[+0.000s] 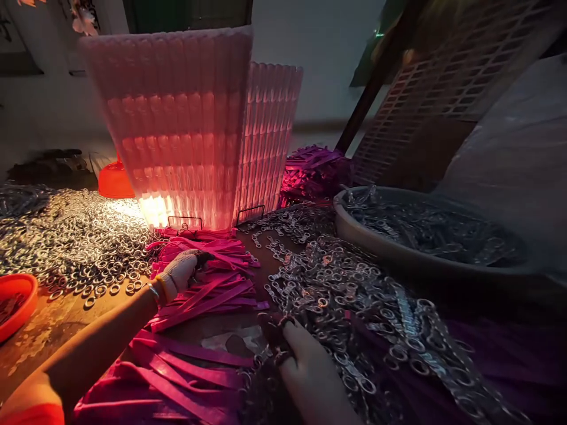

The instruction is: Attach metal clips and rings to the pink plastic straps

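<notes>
My left hand [181, 273], in a pale glove with dark fingertips, reaches onto a pile of flat pink straps [221, 298]. Its fingers bend down among them, and whatever they pinch is hidden. Closer to me lies a second bundle of pink straps [177, 378]. My right hand [299, 348], with dark covers on its fingers, is closed beside a heap of metal links with ringed ends [336, 277]. Shadow hides what, if anything, it grips.
Loose metal rings [101, 260] spread at the left under a red lamp [116, 179]. A red bowl [31, 295] stands at the left edge. Clear ribbed panels [177, 118] rise behind the straps. A wide basin [354, 227] of metal parts stands right, near a purple strap pile [314, 171].
</notes>
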A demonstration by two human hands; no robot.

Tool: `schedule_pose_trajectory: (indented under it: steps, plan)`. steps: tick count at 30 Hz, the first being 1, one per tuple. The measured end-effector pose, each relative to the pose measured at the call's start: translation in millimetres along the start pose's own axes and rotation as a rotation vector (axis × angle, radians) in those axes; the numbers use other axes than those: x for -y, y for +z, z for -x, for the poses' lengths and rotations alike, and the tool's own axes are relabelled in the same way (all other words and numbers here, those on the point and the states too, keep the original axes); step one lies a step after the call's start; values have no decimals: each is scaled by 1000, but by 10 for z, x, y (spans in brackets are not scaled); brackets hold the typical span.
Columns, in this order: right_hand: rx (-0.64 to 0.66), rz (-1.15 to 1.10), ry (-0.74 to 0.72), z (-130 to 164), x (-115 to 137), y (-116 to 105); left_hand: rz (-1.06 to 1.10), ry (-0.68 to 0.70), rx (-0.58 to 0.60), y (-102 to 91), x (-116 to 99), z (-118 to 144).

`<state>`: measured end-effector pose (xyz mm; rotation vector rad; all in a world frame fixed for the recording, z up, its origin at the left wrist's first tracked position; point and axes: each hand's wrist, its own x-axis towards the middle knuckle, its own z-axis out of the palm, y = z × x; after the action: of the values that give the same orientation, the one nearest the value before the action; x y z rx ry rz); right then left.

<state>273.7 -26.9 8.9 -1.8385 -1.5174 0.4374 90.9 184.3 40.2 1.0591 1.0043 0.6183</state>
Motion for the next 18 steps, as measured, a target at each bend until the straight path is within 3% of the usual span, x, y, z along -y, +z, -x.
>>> schedule_pose_trajectory:
  steps: [5,8,11,14,18]
  plan:
    - [130,343,-184,-727,443,126,209,-63,8,-80,235,443]
    - [190,517,-168,-1289,625,368,429,-157,35,-199,422,748]
    - [250,601,-89,-1664,659,651,642,-252,67,-352,544,955]
    - [271,660,-82,-1756,605,832,728,-291,36,-434,605,1067]
    - [241,661,-145,-1646,535,892,809,-361,54,-352,610,1123]
